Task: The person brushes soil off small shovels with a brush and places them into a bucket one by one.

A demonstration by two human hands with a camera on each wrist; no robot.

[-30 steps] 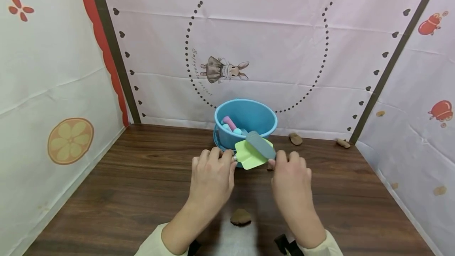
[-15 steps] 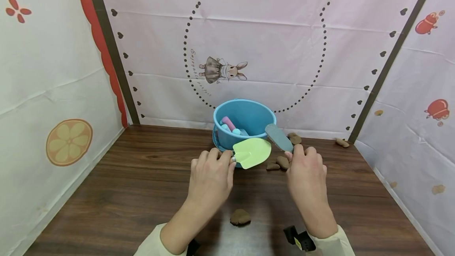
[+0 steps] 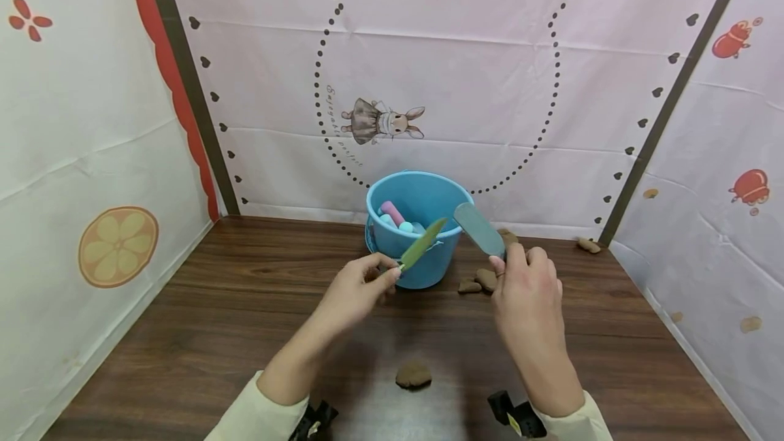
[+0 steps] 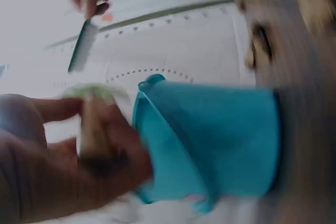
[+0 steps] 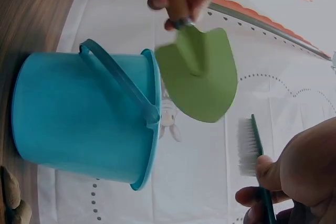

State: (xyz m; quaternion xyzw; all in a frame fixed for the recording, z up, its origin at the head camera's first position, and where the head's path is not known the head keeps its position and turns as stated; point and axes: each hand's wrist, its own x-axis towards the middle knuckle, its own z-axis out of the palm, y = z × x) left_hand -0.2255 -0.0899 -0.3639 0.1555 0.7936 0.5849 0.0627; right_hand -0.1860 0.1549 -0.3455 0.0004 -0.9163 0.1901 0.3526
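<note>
My left hand [image 3: 354, 291] grips the wooden handle of a small trowel [image 5: 205, 77] with a light green blade. In the head view the blade stands nearly edge-on, beside the near rim of a blue bucket [image 3: 431, 265]. To the right, my right hand [image 3: 530, 305] holds a brush [image 3: 480, 229] by its handle, its grey-green back facing up. White bristles show on the brush in the right wrist view. Trowel and brush are apart. Inside the bucket lie a pink stick [image 3: 392, 212] and several pale blue pieces, partly hidden by its wall. The left wrist view is blurred.
Brown stone-like lumps [image 3: 486, 280] lie right of the bucket, one partly behind the brush. Another lump [image 3: 413, 374] sits near the front of the wooden table [image 3: 245, 318], and one [image 3: 589, 246] in the back right corner. Printed cloth walls enclose three sides.
The brush has moved right, off the trowel blade, and now stays at the right of the bucket. My left hand has turned, tipping the trowel from flat to nearly edge-on.
</note>
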